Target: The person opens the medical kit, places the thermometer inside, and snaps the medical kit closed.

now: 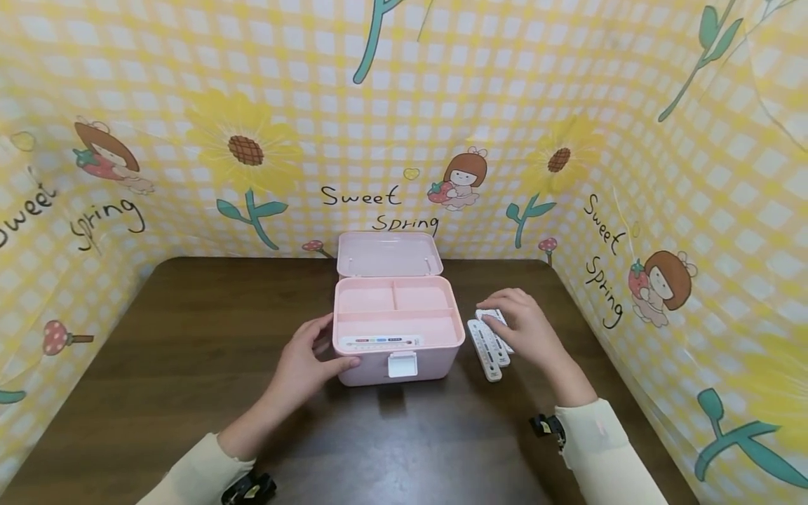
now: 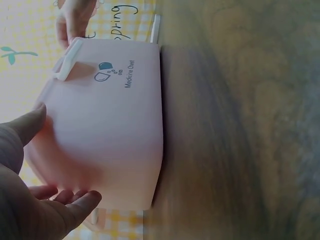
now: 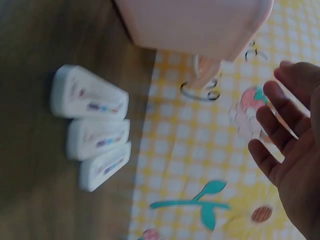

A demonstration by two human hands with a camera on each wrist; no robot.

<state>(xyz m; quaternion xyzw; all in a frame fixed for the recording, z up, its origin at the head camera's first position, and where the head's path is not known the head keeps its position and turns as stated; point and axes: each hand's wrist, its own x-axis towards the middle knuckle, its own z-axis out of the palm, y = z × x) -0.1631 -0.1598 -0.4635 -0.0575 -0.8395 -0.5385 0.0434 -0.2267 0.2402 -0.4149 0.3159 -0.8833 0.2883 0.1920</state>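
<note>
Your left hand rests open against the pink box's left front corner, thumb on its front, while your right hand hovers spread-fingered to the box's right.

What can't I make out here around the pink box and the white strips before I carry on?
- White strips, head view: the right hand covers their far ends, so contact is unclear; the right wrist view shows the fingers spread, but it is blurred.
- Labels on the strips: blurred.
- Strip label inside the pink box: too small to read.
- Left hand: at the box's left side; grip unclear in the left wrist view.
</note>
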